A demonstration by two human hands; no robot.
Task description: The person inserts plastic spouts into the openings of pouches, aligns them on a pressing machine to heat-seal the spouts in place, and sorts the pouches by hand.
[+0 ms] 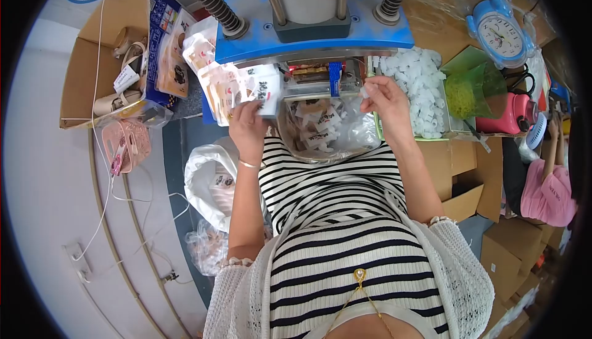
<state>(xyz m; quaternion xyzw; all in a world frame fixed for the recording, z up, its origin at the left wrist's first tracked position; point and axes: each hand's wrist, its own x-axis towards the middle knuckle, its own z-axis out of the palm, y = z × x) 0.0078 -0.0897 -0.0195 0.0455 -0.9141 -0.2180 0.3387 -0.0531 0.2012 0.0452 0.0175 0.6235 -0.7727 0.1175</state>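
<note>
My left hand (248,130) is at the stack of printed white packets (266,86), its fingers closed at the packets' lower edge. Small white pieces fill a green-edged tray (425,138), and beside it my right hand (387,101) pinches a small whitish piece (364,92). Between the hands, a lined bin (333,155) in front of my lap holds several small printed packets (317,123). Above the bin, under the blue press (314,41), a blue-and-red item (335,78) lies in the metal opening.
An open cardboard box (83,86) and pink basket (126,148) stand left. A white bag (200,197) is below the packets. To the right are a green container (472,92), blue clock (502,33), pink device (509,115), cardboard boxes (512,246) and another person in pink (549,200).
</note>
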